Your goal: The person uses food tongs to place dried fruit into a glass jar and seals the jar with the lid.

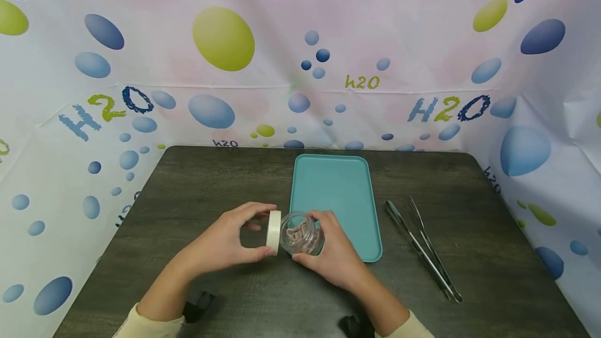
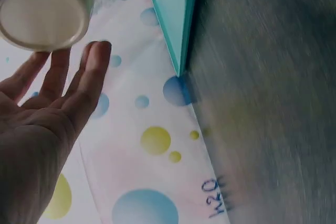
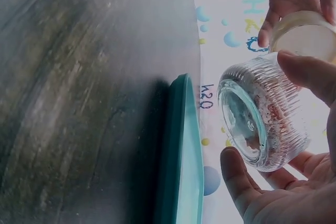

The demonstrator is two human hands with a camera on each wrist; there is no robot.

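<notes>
My left hand (image 1: 220, 241) holds a round cream lid (image 1: 274, 232) on edge, thumb below and fingers above. In the left wrist view the flat face of the lid (image 2: 44, 17) shows above the fingers. A clear glass jar (image 1: 315, 241) is gripped in my right hand (image 1: 338, 254), tilted with its mouth toward the lid. Pinkish-brown pieces lie inside the jar. The right wrist view shows ribbed walls on the jar (image 3: 278, 108), with thumb and fingers around it. Lid and jar are side by side above the table, close to the tray's near left corner.
A turquoise rectangular tray (image 1: 333, 186) lies on the dark wooden table (image 1: 225, 176), behind the hands. Metal tongs (image 1: 429, 263) lie to its right, tips pointing away. A white patterned sheet (image 1: 272, 56) hangs behind and beside the table.
</notes>
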